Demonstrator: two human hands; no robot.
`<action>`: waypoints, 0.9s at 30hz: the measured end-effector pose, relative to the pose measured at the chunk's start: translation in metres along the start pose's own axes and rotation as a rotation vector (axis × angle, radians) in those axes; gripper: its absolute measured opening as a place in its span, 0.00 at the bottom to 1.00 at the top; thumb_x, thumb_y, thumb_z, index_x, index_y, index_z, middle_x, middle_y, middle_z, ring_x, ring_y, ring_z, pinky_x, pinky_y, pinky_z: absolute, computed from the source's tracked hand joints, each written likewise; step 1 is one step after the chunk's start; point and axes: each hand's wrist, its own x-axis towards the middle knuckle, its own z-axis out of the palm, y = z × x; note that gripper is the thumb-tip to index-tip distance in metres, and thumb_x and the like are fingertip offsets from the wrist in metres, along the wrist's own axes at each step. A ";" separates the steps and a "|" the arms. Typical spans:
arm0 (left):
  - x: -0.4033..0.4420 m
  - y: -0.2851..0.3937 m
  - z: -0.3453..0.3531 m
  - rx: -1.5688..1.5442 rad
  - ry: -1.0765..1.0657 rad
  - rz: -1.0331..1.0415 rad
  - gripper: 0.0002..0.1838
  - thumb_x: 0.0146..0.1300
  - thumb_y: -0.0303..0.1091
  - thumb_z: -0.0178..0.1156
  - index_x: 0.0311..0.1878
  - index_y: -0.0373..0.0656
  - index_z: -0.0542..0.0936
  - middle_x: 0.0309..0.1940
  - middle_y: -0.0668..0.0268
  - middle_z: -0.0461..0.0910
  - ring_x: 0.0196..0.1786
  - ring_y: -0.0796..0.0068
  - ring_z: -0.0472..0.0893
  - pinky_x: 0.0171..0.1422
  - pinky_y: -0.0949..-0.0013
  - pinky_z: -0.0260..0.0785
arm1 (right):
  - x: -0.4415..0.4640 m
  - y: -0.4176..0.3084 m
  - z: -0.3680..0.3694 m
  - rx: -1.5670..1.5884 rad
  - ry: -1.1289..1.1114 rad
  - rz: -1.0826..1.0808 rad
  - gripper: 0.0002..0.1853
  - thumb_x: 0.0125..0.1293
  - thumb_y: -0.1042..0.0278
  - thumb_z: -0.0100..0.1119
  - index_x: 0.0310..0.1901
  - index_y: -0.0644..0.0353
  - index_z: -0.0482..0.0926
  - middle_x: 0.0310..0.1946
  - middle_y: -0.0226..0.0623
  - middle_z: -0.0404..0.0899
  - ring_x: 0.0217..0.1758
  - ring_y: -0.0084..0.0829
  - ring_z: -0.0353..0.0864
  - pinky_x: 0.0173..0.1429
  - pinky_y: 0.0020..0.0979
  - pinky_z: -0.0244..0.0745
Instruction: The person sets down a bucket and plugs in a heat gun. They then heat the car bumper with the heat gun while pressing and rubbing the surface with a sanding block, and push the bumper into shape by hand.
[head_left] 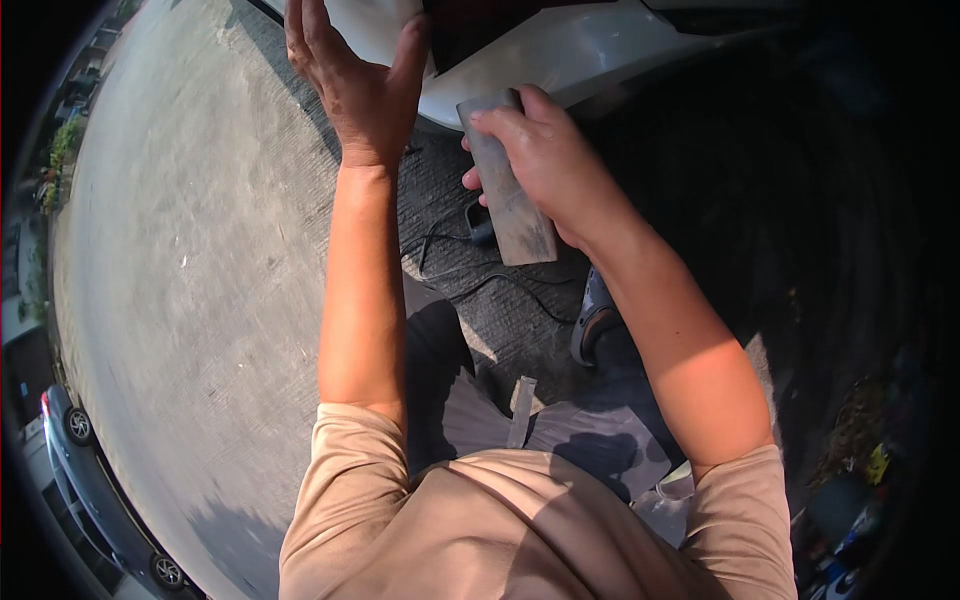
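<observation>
My right hand [545, 160] is wrapped round a long, flat grey sanding block [508, 190], with the thumb on its upper face and fingertips showing along its left edge. The block is tilted, its top end close to the white car body [590, 50]. Higher up and to the left, my left hand [365, 85] has its fingers and thumb spread, in front of the white panel. Whether its fingertips touch the panel cannot be made out, and nothing shows in its grasp.
A black cable [465, 290] and a small dark device [480, 222] lie on the rough concrete [230, 250] below the block. My shoe [590, 335] is beside the cable. A blue-grey car [95, 490] stands far left. Mixed items sit in shade at lower right.
</observation>
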 end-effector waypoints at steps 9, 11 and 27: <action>0.000 0.008 -0.005 0.093 -0.022 0.047 0.52 0.50 0.28 0.75 0.78 0.38 0.58 0.76 0.44 0.59 0.78 0.43 0.58 0.81 0.46 0.51 | 0.017 -0.011 0.002 0.216 0.057 -0.027 0.18 0.74 0.59 0.54 0.56 0.64 0.72 0.40 0.42 0.82 0.33 0.34 0.86 0.37 0.36 0.85; -0.003 0.005 -0.003 0.080 -0.010 0.067 0.52 0.50 0.28 0.75 0.78 0.38 0.58 0.76 0.45 0.59 0.79 0.43 0.57 0.81 0.46 0.51 | 0.023 -0.011 0.001 0.264 0.023 -0.038 0.18 0.74 0.59 0.53 0.55 0.64 0.73 0.41 0.43 0.83 0.34 0.35 0.86 0.37 0.37 0.85; -0.100 0.051 -0.056 -0.788 -0.350 -0.905 0.28 0.79 0.55 0.45 0.44 0.35 0.79 0.38 0.61 0.81 0.43 0.73 0.78 0.51 0.69 0.71 | 0.051 -0.012 0.013 0.285 -0.030 -0.053 0.16 0.73 0.58 0.56 0.49 0.64 0.77 0.36 0.42 0.84 0.34 0.36 0.88 0.36 0.37 0.85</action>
